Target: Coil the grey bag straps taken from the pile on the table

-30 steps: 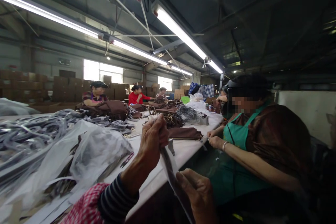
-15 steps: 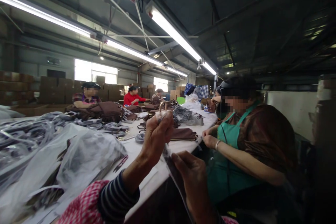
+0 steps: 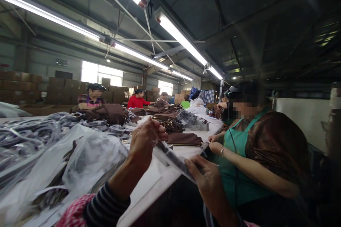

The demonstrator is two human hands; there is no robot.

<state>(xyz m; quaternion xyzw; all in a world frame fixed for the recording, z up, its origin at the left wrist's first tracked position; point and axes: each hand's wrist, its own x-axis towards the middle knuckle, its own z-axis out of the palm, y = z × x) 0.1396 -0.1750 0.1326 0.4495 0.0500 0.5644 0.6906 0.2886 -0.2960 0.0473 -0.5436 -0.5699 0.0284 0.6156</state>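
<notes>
A dark strap (image 3: 174, 159) in clear plastic film stretches slantwise between my hands. My left hand (image 3: 144, 143) is raised over the table, its fingers closed on the strap's upper end, and clear film shows at the fingertips. Lower and to the right, my right hand (image 3: 206, 179) pinches the strap between thumb and fingers. A paler length of strap hangs below the right hand. Beyond my hands lies a flat brown bag (image 3: 183, 139) on the white table (image 3: 149, 184).
At left, a heap of plastic-wrapped grey straps (image 3: 32, 134) lies beside a clear plastic bag (image 3: 93, 156). Brown bags (image 3: 106, 113) are piled farther back. A co-worker in a green apron (image 3: 239, 170) is close on my right, both hands at the table edge. Other people work across the table.
My left hand has moved left and down, and the metal hook above it is out of sight. The strap slants less steeply, with more of it showing. My right hand has shifted slightly right.
</notes>
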